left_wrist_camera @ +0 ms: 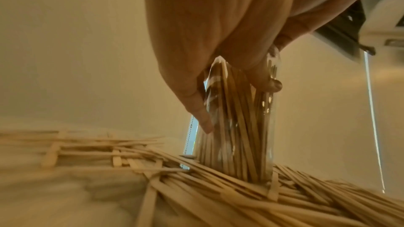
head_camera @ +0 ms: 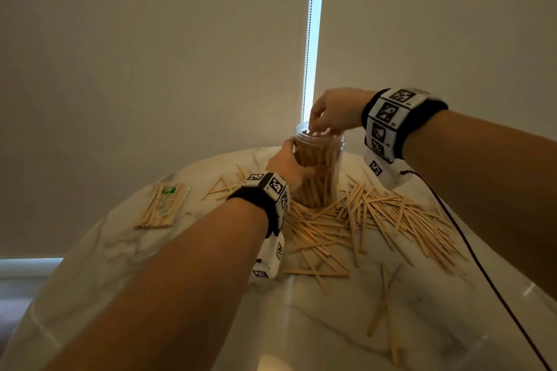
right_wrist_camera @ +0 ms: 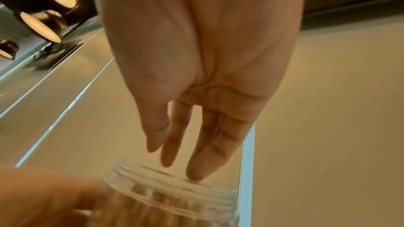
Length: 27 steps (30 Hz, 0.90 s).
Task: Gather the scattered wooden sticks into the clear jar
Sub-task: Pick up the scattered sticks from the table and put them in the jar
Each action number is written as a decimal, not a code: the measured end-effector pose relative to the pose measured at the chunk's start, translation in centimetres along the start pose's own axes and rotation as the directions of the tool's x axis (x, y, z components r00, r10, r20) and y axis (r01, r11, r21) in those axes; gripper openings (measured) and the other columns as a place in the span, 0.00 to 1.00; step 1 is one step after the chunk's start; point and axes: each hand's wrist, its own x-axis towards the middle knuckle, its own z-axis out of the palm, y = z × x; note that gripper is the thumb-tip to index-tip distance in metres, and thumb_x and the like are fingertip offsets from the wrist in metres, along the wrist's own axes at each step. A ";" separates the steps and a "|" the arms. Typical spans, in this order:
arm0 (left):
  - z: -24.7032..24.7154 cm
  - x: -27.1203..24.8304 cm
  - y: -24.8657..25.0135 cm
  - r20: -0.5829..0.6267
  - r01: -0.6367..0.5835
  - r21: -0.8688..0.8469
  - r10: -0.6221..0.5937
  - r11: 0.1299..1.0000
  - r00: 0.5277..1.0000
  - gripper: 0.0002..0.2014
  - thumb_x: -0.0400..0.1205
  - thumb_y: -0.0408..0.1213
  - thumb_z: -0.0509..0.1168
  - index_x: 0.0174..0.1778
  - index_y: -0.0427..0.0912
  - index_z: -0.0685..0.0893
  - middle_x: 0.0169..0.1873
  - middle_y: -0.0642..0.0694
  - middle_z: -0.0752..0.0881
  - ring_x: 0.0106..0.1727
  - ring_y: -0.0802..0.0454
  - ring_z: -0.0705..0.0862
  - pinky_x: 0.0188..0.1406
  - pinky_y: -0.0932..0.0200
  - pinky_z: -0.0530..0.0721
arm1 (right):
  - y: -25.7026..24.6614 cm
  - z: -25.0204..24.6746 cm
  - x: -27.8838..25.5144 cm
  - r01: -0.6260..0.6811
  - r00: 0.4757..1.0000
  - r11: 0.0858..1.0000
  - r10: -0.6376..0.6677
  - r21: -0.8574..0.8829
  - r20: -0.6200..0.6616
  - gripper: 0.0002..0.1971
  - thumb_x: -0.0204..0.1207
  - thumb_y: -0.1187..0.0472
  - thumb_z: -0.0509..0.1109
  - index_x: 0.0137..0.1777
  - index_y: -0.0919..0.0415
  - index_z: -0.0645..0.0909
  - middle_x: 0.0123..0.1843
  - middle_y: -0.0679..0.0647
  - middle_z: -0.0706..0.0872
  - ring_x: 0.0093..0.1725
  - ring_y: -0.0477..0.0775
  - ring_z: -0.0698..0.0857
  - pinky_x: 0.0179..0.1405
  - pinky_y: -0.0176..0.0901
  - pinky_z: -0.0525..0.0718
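A clear jar (head_camera: 324,178) stands upright near the far edge of the marble table (head_camera: 187,253), packed with wooden sticks. My left hand (head_camera: 289,166) grips its left side; in the left wrist view the thumb and fingers wrap the jar (left_wrist_camera: 236,127). My right hand (head_camera: 327,120) hangs over the jar mouth (right_wrist_camera: 174,189), fingers (right_wrist_camera: 203,158) straight and pointing down, empty as seen in the right wrist view. Many loose sticks (head_camera: 376,220) lie scattered around the jar's base and to the right.
A packet of bundled sticks (head_camera: 161,205) lies at the left of the table. A few loose sticks (head_camera: 224,184) sit left of the jar, others (head_camera: 385,310) nearer the front. A black cable (head_camera: 470,250) runs from my right wrist. Window blinds stand behind.
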 end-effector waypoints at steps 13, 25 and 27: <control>-5.8 -8.9 -1.0 0.216 0.007 0.766 -0.268 0.643 0.939 0.36 0.75 0.64 0.71 0.61 0.32 0.85 0.58 0.35 0.87 0.59 0.40 0.86 0.54 0.51 0.84 | 2.2 7.5 -15.9 -0.296 0.921 0.955 0.288 -0.008 0.262 0.25 0.82 0.40 0.65 0.41 0.63 0.88 0.34 0.54 0.91 0.25 0.49 0.85 0.39 0.43 0.87; 1.0 -12.3 0.0 0.131 -0.005 0.937 -0.336 0.350 0.933 0.67 0.57 0.88 0.54 0.82 0.38 0.66 0.81 0.32 0.63 0.80 0.32 0.63 0.77 0.37 0.67 | 0.8 9.7 -20.5 -0.355 0.818 0.933 0.337 -0.053 0.465 0.21 0.75 0.40 0.76 0.49 0.60 0.89 0.39 0.49 0.91 0.44 0.52 0.90 0.57 0.46 0.89; 1.4 -12.0 -0.1 0.099 0.023 0.937 -0.328 0.349 0.939 0.61 0.63 0.85 0.55 0.81 0.39 0.68 0.81 0.32 0.63 0.79 0.32 0.65 0.76 0.38 0.69 | 1.0 9.5 -20.5 -0.372 0.809 0.928 0.332 -0.014 0.486 0.18 0.77 0.48 0.77 0.56 0.63 0.89 0.49 0.54 0.94 0.51 0.54 0.92 0.60 0.50 0.89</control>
